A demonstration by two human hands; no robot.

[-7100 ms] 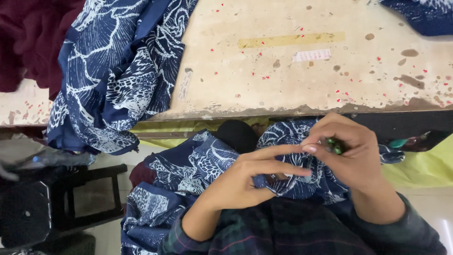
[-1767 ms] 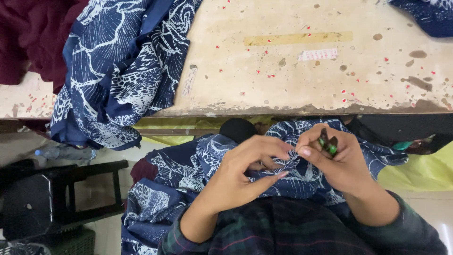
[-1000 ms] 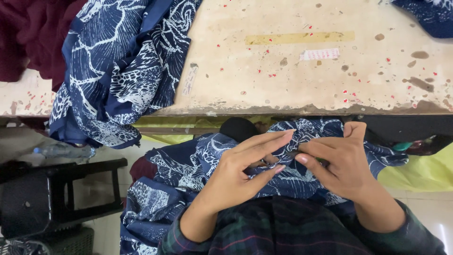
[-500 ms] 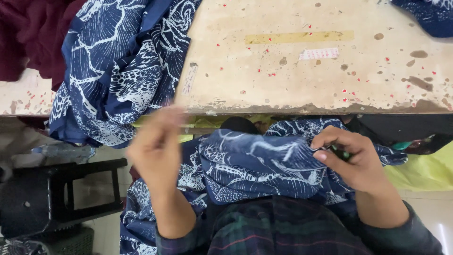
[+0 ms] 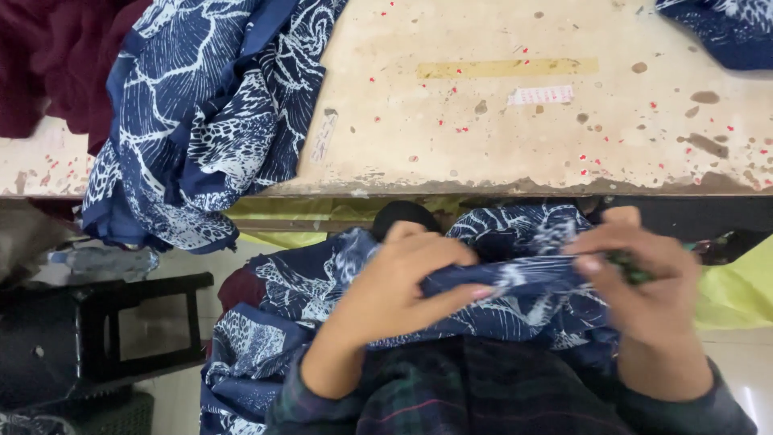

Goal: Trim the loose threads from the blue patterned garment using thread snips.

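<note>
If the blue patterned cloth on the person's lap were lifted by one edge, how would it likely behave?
Probably floppy: the blue patterned cloth bunches in soft folds between the left hand and right hand. It likely drapes and trails rather than holding shape, as it spills off the lap. It seems light.

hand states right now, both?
Left hand: closed, gripping the blue printed cloth.
Right hand: closed on a small green tool, fingers also pinching the cloth.
</note>
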